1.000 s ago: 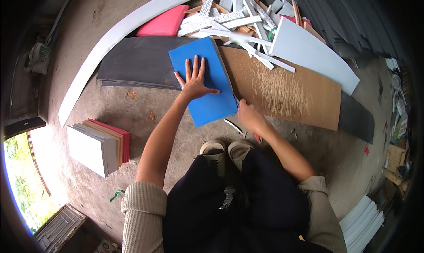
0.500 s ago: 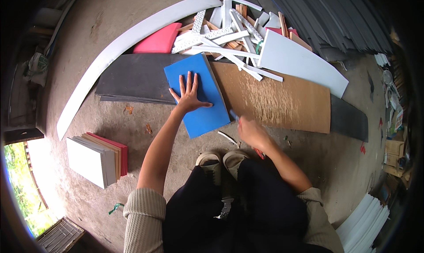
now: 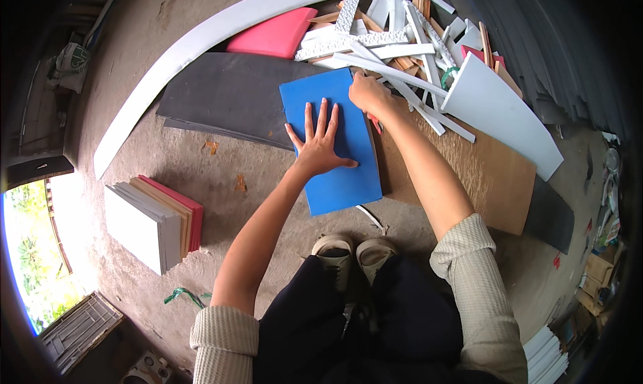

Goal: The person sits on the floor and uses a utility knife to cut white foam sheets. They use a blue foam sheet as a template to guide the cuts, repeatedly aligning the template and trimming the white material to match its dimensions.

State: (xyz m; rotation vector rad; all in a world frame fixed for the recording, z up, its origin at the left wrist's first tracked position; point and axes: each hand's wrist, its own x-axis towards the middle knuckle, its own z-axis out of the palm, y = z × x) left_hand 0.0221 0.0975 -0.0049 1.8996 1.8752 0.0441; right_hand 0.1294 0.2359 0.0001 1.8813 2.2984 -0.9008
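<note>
Blue sheet: we see it lying flat on the floor, overlapping the dark board on its left and the brown board on its right.
Left hand: we press it flat on the sheet's middle, fingers spread wide.
Right hand: closed at the sheet's upper right corner; we cannot tell what it grips.
Scrap strips: piled just beyond the sheet.
Book stack: well left of the sheet.

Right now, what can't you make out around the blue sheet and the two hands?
All in the head view:
- What the right hand grips at the blue sheet's far corner: curled fingers hide it.
- Sheet surface beneath the left hand: covered by the palm.
- The brown board's far edge: buried under white strips.
</note>
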